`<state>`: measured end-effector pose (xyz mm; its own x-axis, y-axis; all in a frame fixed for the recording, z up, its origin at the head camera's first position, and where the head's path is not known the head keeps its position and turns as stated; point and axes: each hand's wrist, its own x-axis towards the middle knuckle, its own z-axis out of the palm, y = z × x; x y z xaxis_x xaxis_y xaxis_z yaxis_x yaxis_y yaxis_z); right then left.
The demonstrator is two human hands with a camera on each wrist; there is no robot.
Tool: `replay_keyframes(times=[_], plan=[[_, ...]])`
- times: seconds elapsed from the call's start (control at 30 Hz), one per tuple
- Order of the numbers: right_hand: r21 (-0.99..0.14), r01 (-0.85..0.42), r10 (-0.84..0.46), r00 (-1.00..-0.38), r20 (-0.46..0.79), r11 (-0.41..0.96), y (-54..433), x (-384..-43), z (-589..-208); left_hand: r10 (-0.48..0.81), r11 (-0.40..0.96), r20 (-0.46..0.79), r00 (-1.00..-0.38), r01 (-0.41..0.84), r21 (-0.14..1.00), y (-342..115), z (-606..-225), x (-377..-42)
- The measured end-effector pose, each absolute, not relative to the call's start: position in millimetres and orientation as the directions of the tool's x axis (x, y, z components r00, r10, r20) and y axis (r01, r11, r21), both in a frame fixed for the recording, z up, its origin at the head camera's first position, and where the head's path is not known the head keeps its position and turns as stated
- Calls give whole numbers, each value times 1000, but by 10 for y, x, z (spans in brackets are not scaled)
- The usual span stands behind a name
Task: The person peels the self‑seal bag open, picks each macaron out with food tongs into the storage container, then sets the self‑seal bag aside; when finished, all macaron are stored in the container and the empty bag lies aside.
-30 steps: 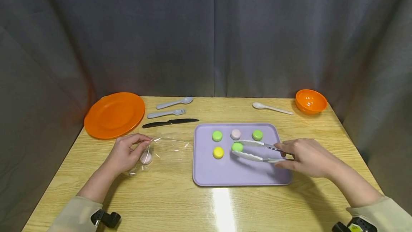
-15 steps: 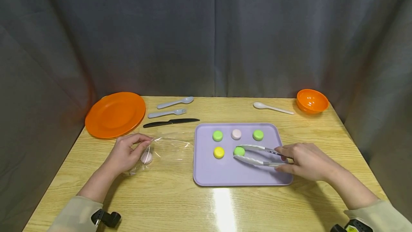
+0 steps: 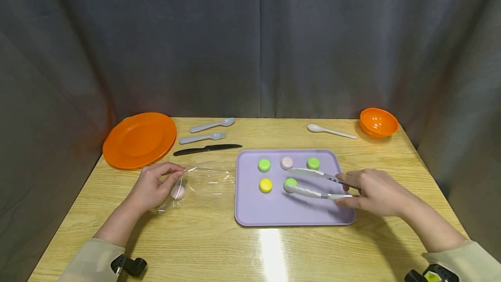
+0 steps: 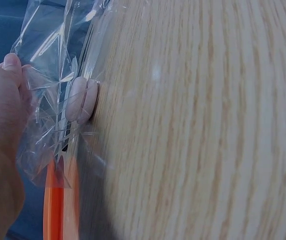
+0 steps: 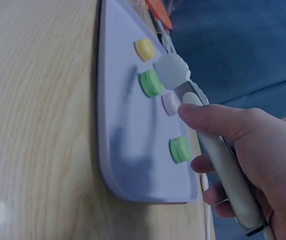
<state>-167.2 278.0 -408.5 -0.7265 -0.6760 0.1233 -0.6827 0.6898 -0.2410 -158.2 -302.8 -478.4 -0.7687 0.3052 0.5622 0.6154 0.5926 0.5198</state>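
Note:
My left hand (image 3: 150, 188) pinches the edge of a clear plastic bag (image 3: 209, 182) on the table's left side. Inside the bag stands a pale pink macaron (image 4: 81, 101), on its edge in the left wrist view. My right hand (image 3: 372, 193) grips white-tipped tongs (image 3: 307, 192) over the lilac tray (image 3: 270, 214). The tongs' arms are spread with nothing between them, above a green macaron (image 3: 290, 183) lying in the front row. Beside it on the tray sits a yellow macaron (image 3: 265, 185). Behind are a green (image 3: 264, 165), a pale pink (image 3: 286, 163) and another green macaron (image 3: 313, 163).
An orange plate (image 3: 139, 140) lies at the back left. Near it are a grey spoon (image 3: 213, 125), a grey fork (image 3: 202, 138) and a black knife (image 3: 207, 149). A white spoon (image 3: 330, 131) and an orange bowl (image 3: 378, 123) are at the back right.
The tongs lowered the green macaron onto the tray, let it go, and have since risen and spread wider. The left hand and bag have stayed in place.

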Motion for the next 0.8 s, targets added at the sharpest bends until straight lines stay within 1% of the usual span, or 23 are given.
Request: replay_keyframes(times=[0.27, 0.5, 0.67, 0.8], plan=[[-258, -703, -693, -706, 146, 662, 2610, -1709, -3986, 307, 590, 571, -762, 623, 514, -3010, -4768, -1578], [-249, -736, -718, -674, 174, 630, 2399, -1772, -3961, 302, 591, 577, -759, 624, 512, -3011, -4759, -1578], [-257, -749, -739, -656, 156, 611, 2194, -1832, -3964, 299, 590, 574, -763, 620, 517, -3014, -4760, -1576], [-258, -772, -765, -626, 150, 581, 2007, -1880, -3982, 298, 582, 580, -758, 626, 519, -3009, -4754, -1576]])
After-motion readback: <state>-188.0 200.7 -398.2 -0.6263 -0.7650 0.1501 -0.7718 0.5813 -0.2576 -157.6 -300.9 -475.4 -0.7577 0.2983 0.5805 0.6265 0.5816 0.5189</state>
